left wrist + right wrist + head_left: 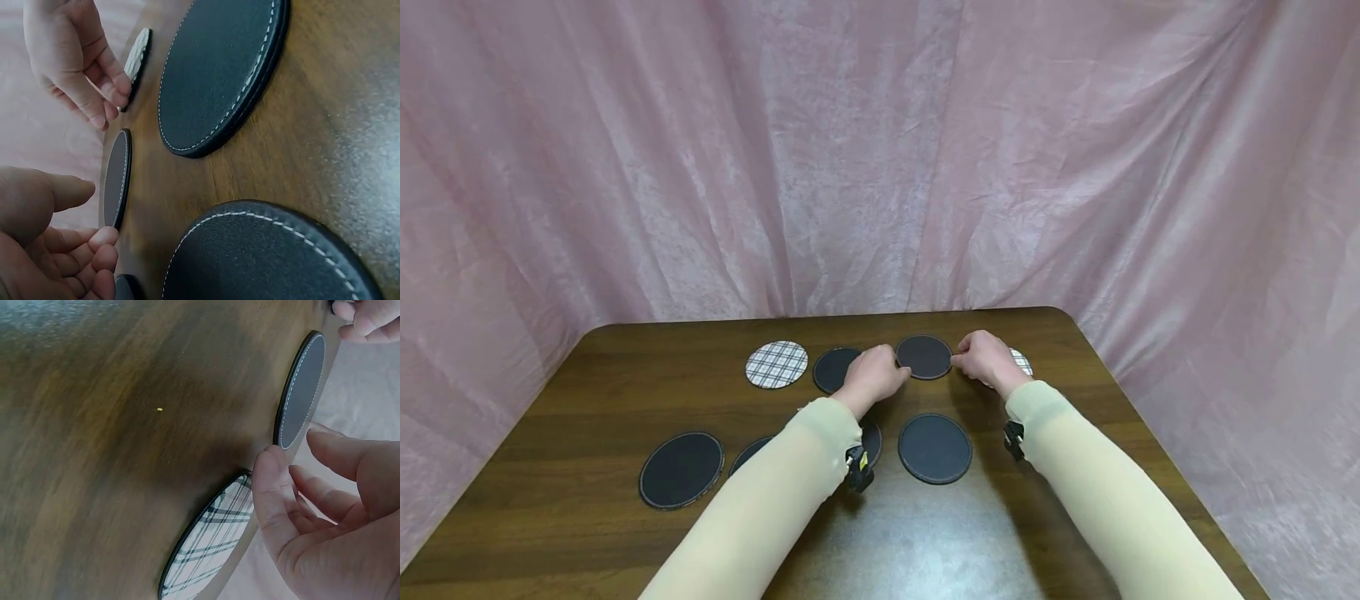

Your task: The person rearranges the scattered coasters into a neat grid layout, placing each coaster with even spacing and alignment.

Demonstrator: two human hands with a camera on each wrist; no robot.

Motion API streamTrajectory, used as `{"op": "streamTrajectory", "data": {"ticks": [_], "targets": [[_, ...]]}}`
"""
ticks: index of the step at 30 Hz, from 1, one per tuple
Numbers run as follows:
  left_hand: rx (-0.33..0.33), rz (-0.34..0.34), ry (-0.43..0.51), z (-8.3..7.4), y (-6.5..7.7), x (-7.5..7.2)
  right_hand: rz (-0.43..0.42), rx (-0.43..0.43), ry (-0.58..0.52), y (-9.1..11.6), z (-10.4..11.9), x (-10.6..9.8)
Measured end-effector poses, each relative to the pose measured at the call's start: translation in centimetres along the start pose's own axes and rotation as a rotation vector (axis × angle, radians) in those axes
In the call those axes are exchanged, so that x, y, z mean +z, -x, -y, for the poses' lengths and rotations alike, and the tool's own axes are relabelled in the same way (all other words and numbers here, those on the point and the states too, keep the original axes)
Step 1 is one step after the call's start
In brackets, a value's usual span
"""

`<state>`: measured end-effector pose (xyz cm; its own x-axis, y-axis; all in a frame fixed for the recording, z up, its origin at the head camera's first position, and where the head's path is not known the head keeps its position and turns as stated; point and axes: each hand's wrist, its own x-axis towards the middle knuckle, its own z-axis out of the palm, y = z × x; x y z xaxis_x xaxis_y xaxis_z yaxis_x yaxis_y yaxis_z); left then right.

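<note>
A round dark coaster point(924, 357) with pale edge stitching lies flat at the back of the table, between the two hands. My left hand point(875, 377) is at its left edge; in the left wrist view the thumb stands apart from loosely bent fingers point(100, 247). At the coaster's right edge is my right hand point(983, 360), its thumb and fingertips apart and nothing between them in the right wrist view. A white plaid coaster point(215, 540) lies beside the right hand, partly covered by it in the head view. Left of the left hand lies another dark coaster point(833, 372).
Another plaid coaster point(777, 364) lies at the back left. Nearer on the wooden table point(587, 450) are several dark coasters, including one at left point(682, 471) and one at centre point(935, 448); the left forearm partly hides two. A pink curtain point(850, 167) hangs behind.
</note>
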<state>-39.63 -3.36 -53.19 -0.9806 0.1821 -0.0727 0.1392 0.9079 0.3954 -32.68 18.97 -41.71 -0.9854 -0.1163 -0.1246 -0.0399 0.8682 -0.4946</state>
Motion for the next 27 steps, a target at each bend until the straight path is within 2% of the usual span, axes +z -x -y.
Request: {"op": "streamTrajectory", "data": {"ticks": [7, 18, 27], "targets": [[-0.033, 0.009, -0.009, -0.6, -0.2, 0.0, 0.009, 0.024, 0.014, -0.9, -0.2, 0.2], [-0.077, 0.045, -0.015, -1.7, -0.1, -0.1, -0.002, 0.006, 0.087, -1.7, 0.0, 0.9], [-0.102, 0.05, 0.017, -2.3, 0.0, -0.2, -0.022, 0.016, 0.112, -2.1, 0.3, 1.4]]}}
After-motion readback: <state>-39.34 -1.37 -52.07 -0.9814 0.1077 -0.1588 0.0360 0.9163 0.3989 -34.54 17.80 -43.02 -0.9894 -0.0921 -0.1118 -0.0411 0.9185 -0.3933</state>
